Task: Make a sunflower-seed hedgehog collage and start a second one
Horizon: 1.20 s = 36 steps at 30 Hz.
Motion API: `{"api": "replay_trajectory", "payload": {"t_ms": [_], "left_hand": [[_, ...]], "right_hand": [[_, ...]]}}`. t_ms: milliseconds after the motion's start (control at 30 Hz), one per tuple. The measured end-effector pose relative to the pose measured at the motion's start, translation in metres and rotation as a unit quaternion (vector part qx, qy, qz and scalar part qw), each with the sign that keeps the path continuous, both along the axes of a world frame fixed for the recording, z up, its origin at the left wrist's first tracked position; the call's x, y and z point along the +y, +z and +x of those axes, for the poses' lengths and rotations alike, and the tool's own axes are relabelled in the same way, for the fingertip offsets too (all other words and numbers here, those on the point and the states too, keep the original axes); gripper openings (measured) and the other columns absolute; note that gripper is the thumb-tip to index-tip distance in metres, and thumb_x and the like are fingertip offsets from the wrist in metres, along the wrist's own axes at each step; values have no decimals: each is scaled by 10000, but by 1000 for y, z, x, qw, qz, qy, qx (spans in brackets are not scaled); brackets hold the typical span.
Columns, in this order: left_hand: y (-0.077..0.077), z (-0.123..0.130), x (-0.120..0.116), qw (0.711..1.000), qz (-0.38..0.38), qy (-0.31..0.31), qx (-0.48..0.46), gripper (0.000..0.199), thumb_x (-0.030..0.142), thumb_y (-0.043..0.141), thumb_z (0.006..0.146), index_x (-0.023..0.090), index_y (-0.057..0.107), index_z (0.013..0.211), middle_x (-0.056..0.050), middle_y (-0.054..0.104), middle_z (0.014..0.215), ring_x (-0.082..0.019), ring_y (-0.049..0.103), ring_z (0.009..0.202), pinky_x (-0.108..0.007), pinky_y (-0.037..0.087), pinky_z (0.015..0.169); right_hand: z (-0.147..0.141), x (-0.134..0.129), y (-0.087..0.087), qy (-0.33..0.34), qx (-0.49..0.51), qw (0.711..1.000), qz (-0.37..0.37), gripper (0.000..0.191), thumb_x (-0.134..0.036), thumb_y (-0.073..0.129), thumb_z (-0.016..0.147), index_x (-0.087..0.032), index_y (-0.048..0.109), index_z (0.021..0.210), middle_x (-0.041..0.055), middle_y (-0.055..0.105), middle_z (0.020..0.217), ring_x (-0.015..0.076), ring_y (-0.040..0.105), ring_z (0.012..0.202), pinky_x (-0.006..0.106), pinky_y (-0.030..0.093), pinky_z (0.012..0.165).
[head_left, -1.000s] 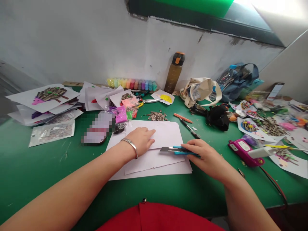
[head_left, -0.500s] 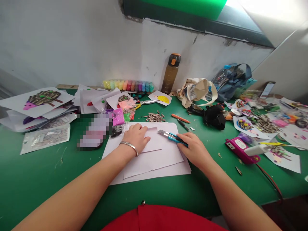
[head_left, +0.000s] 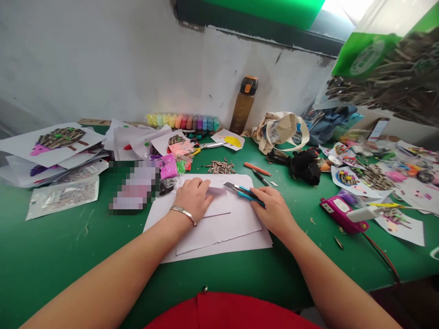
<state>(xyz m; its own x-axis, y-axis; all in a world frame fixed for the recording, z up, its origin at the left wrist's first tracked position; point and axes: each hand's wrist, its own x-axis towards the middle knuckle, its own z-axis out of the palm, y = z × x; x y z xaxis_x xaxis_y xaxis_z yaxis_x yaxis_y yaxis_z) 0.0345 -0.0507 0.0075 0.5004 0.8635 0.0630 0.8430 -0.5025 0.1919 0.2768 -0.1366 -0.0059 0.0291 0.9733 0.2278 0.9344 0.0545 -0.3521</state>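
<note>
We grip the slim blue plastic cutter (head_left: pixel 236 189) by its likely light handle (head_left: pixel 247 196), right hand (head_left: pixel 272 209) curled, half-open left hand (head_left: pixel 192 198) on flimsy, rectangular white paper (head_left: pixel 222 230).

Daylight from the window (head_left: pixel 348 10) at upper right burns out to white, while the grey wall (head_left: pixel 85 59) dims leftward. The white paper (head_left: pixel 219 233) reads clearly under soft light. The seed bag (head_left: pixel 394 73) looks blurry, coarse pixelation hides one patch, and wide-angle distortion stretches the outer edges.
</note>
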Motion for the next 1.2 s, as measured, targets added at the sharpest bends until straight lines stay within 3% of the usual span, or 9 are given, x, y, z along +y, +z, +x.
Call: {"api": "replay_trajectory", "payload": {"t_ms": [167,433,733,967,1200], "left_hand": [[-2,-3,-1,1000,5,-9,-19,249,322,550,880,187,613,1079,-100,587,1109,-278,518,1044,-408,428,897],[-6,-5,-1,999,17,-14,-35,230,311,512,897,184,615,1060,-104,597,1096,-275,526,1047,-413,433,902],[-8,-5,-1,999,23,-15,-40,239,308,514,889,172,615,1059,-111,604,1077,-275,532,1025,-424,434,903],[-7,-5,-4,999,31,-9,-40,492,319,486,908,181,425,1376,-132,540,1287,-292,498,1122,-433,414,933],[-3,-2,-8,999,31,-12,-18,427,420,491,913,166,552,1252,-131,580,1230,-301,498,1073,-436,404,920]], "right_hand": [[-1,-5,0,18,-25,999,8,346,-205,527,869,-208,646,1194,110,622,1091,281,551,1023,466,444,917],[1,-24,7,68,-46,997,1,358,-202,505,888,-236,633,1220,105,626,1114,272,556,1036,449,456,889],[0,-33,11,81,-27,996,-14,352,-202,493,910,-227,623,1237,109,619,1131,260,552,1039,442,454,893],[-2,-33,12,96,-26,995,-16,358,-196,495,908,-248,619,1239,105,619,1138,261,546,1051,449,452,897],[-1,-41,12,94,-27,995,-30,347,-208,491,910,-232,617,1232,102,610,1147,262,535,1080,440,441,920]]}}
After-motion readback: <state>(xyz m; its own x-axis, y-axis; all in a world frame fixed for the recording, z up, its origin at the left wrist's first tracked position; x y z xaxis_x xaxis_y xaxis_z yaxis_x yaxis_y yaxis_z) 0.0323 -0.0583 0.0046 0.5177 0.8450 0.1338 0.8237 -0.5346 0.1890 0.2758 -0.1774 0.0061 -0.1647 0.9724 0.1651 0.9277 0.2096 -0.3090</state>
